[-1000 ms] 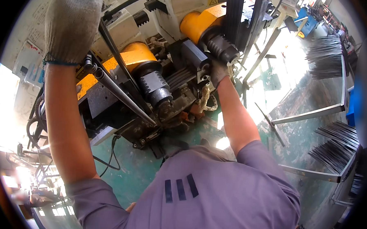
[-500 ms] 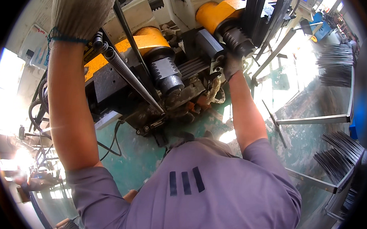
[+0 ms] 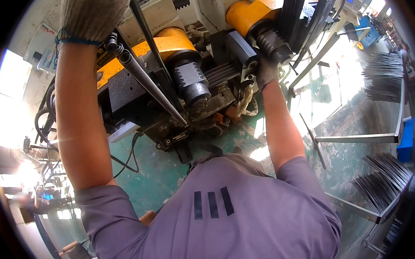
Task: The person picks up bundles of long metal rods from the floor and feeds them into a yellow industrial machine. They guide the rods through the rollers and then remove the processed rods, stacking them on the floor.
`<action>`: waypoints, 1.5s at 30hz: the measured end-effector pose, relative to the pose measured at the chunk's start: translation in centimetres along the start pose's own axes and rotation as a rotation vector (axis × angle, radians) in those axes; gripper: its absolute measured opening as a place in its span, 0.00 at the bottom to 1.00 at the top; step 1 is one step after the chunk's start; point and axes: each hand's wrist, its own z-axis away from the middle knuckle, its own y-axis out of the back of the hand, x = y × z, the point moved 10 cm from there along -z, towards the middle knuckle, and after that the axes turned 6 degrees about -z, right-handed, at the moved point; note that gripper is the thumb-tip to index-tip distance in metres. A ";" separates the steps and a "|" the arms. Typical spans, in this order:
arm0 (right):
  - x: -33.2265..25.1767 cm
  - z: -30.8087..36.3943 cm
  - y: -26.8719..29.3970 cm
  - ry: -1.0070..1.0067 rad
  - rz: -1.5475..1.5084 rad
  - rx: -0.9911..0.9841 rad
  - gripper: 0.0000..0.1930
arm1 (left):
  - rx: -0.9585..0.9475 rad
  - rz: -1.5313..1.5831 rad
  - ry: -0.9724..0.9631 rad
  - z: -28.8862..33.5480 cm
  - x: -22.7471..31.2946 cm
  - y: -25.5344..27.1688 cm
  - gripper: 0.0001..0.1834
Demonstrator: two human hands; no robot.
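Two yellow-capped grey ribbed steel rollers (image 3: 191, 80) (image 3: 271, 42) on the machine, two grey knitted work gloves (image 3: 94, 9) (image 3: 266, 72), three bundles of thin dark metal rods (image 3: 383, 77) (image 3: 391, 165) (image 3: 371, 187)

The floor (image 3: 161, 176) was painted green, worn and stained, with glare pooling on it at the right. Metal racks (image 3: 355, 137) stood along the right side, holding fanned bundles of thin dark rods (image 3: 381, 176). A blue bin (image 3: 407, 133) sat at the far right edge. Strong daylight (image 3: 7, 97) poured in from the left, washing out that side. Black cables (image 3: 127, 160) trailed across the floor. More workshop equipment (image 3: 367, 32) stood far off at the upper right.
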 end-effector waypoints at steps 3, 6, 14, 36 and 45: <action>-0.5 0.8 -0.8 -0.026 -0.173 0.053 0.17 | -0.034 0.004 0.002 -0.2 -0.1 0.2 0.10; 0.7 0.6 0.1 -0.106 -0.195 0.126 0.18 | 0.056 -0.103 -0.081 0.2 0.4 -0.1 0.09; 1.4 -0.5 1.4 -0.076 -0.229 0.097 0.19 | -0.079 0.154 0.112 -1.9 -2.7 -1.3 0.09; 6.2 -1.0 2.5 -0.092 -0.120 -0.039 0.14 | -0.240 -0.228 0.258 -1.0 -8.8 3.4 0.21; 6.6 -1.8 3.0 -0.079 -0.018 -0.088 0.13 | -0.450 -0.793 -0.360 -1.1 -8.0 3.3 0.25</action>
